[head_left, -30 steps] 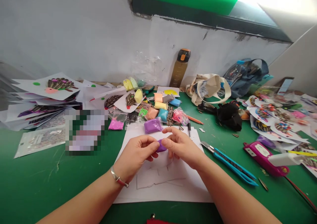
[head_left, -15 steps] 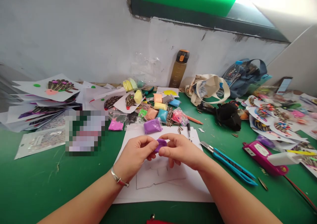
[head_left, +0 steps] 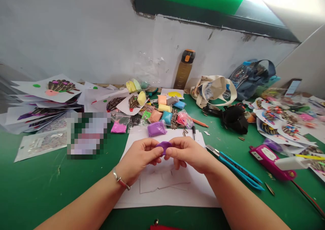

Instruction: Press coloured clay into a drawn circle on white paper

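The clay [head_left: 164,146] looks matt and smooth; the paper [head_left: 162,200] matt; the knife [head_left: 237,169] glossy plastic with a metal blade [head_left: 211,150]; the tote [head_left: 215,87] cloth.

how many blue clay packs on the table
2: a pale blue clay pack just right of the peach clay pack, and a brighter blue clay pack further back and to its right. More could be hidden among the heaped packs.
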Demonstrator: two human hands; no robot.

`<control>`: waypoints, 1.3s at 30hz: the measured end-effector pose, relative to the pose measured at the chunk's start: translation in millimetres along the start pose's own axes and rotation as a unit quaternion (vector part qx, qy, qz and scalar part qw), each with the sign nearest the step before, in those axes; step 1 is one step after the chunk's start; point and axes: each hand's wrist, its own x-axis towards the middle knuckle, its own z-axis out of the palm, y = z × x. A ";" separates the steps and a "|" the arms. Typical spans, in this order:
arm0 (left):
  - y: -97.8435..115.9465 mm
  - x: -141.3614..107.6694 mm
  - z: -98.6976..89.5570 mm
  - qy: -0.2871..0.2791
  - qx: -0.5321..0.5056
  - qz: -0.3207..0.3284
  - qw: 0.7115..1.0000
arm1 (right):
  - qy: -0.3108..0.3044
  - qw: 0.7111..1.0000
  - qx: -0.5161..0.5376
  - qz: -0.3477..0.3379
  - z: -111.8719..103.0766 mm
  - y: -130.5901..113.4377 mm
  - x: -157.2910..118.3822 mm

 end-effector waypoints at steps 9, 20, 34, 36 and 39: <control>-2.3 -2.2 1.8 -0.006 0.065 0.017 0.998 | 0.073 0.995 -0.004 -0.066 9.5 0.5 3.5; -3.4 0.2 0.6 0.017 0.065 0.015 0.998 | 0.088 0.993 -0.047 -0.059 12.4 -3.1 1.2; -5.9 0.1 2.0 0.005 -0.005 -0.019 1.000 | 0.127 0.989 -0.012 -0.068 16.7 4.3 7.2; -6.1 0.5 1.6 0.009 -0.021 -0.022 1.000 | 0.127 0.990 -0.008 -0.066 15.8 4.1 7.3; -4.3 0.3 1.7 0.000 -0.007 -0.010 1.000 | 0.129 0.990 -0.007 -0.059 14.1 3.6 7.4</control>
